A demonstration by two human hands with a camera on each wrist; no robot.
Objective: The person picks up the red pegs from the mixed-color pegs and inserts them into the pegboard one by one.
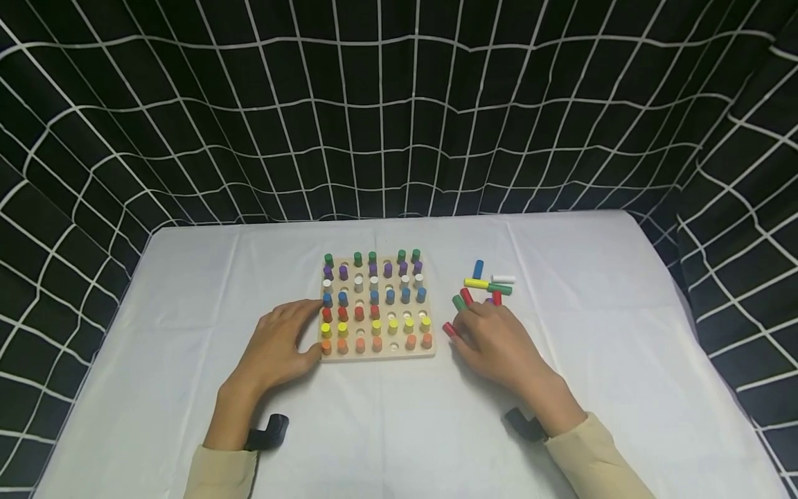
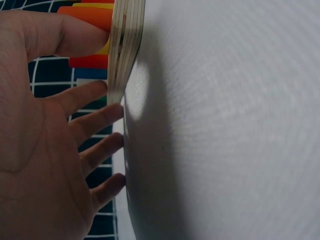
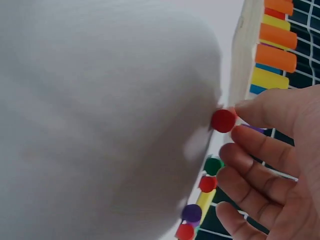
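Observation:
A wooden pegboard [image 1: 377,357] lies mid-table, bearing rows of coloured pegs: green at the back, then purple, white, blue, red, yellow and orange. Several holes have no peg. My left hand [image 1: 278,344] rests against the board's left side, fingers spread and fairly straight; in the left wrist view its thumb touches the edge beside an orange peg [image 2: 90,19]. Right of the board, my right hand [image 1: 497,341] is low over loose pegs. Its thumb and forefinger pinch a red peg [image 3: 223,121] lying at the table surface; the other fingers are loosely bent.
Around the right hand lie loose pegs: a blue one [image 1: 478,269], a white one [image 1: 503,279], a yellow one [image 1: 476,283], green ones [image 1: 500,289] and more red ones [image 1: 466,296]. A white cloth [image 1: 386,430] covers the table; dark gridded curtains [image 1: 399,111] surround it.

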